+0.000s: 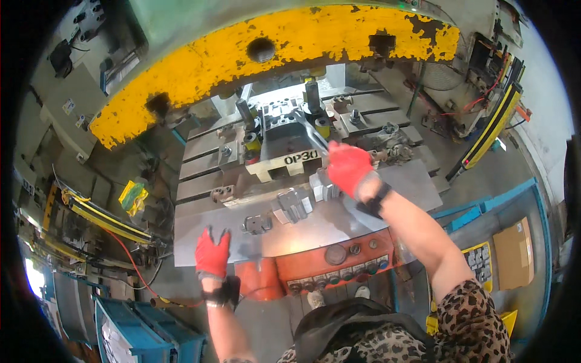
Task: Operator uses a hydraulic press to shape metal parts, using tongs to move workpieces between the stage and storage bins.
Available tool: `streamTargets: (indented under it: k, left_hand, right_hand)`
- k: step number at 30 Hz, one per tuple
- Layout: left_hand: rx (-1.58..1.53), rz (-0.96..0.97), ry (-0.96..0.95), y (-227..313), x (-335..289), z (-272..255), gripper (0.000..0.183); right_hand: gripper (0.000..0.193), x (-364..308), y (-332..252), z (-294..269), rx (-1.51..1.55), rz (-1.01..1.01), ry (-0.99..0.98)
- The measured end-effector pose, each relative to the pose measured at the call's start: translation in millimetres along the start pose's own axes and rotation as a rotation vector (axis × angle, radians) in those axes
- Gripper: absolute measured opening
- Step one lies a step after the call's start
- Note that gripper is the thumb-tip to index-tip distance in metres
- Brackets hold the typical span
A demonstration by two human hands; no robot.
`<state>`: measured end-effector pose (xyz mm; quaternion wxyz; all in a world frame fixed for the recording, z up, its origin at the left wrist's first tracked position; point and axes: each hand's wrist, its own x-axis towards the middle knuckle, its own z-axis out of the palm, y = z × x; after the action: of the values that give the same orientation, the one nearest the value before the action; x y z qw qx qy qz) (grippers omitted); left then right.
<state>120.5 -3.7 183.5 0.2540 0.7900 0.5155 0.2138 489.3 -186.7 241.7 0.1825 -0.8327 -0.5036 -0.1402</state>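
Observation:
My right hand, in a red glove, is closed round the handles of long metal tongs. Their far end reaches over the die in the middle of the press bed, next to a small metal part at its upper face; whether the jaws grip it I cannot tell. My left hand, also red-gloved, hovers by the front plate's left edge with fingers apart and nothing in them. Between my hands, grey metal parts lie on the plate: a stack, a smaller group and another stack.
A chipped yellow press beam spans above the die. An orange control box with several buttons sits at the plate's front edge. Yellow-black guards stand on both sides. A blue-framed bin with a cardboard piece is at right.

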Motion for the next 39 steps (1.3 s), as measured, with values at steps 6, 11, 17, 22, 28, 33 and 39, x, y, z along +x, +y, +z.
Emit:
streamTargets:
  k: [6,11,17,22,28,33,39]
  left_hand:
    - [0.011,-0.062,0.114,-100.2,-58.4,-20.4,0.035]
    - [-0.347,-0.460,-0.106,-183.6,-104.6,49.6,0.037]
    - [-0.248,-0.224,-0.282,-191.9,-113.8,142.5,0.050]
    - [-0.178,-0.406,-0.249,-162.3,-113.4,141.2,0.051]
    - [-0.147,-0.451,-0.253,-152.9,-112.2,135.8,0.051]
    - [-0.123,-0.460,-0.266,-162.4,-116.5,126.7,0.052]
    - [-0.095,-0.475,-0.288,-172.0,-119.9,119.0,0.052]
  right_hand:
    - [0.050,-233.3,73.2,-32.2,0.535,0.474,0.231]
    - [0.040,-390.6,119.3,-5.7,0.560,1.026,0.281]
    - [0.027,-392.0,172.7,60.7,0.959,0.977,0.018]
    - [0.027,-383.6,207.3,116.7,0.569,0.715,-0.063]
    - [0.027,-389.8,218.8,133.2,0.507,0.708,-0.149]
    - [0.029,-381.7,221.6,132.8,0.568,0.541,-0.124]
    - [0.031,-389.9,219.9,131.4,0.776,0.684,-0.046]
